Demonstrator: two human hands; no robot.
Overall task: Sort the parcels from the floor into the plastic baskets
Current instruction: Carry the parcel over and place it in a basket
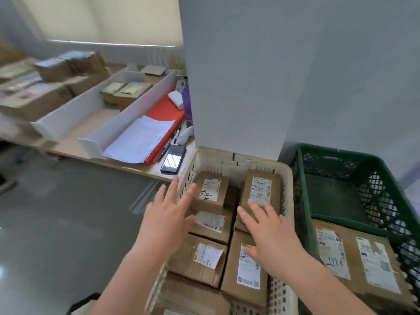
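Observation:
A cream plastic basket (238,160) in front of me holds several brown cardboard parcels with white labels, such as one at the back left (211,189) and one at the back right (261,187). My left hand (167,218) hovers over the basket's left rim, fingers straight and spread, holding nothing. My right hand (268,233) is spread above the parcels on the right side, also holding nothing. To the right stands a green plastic basket (304,201) with a large flat parcel (354,258) marked with blue handwriting in its near part.
A low wooden table (75,153) on the left carries white dividers, cardboard boxes, a red folder (163,112) with papers, pens and a phone (173,159). A grey pillar (238,76) rises behind the cream basket. Grey floor (56,223) spreads at the left.

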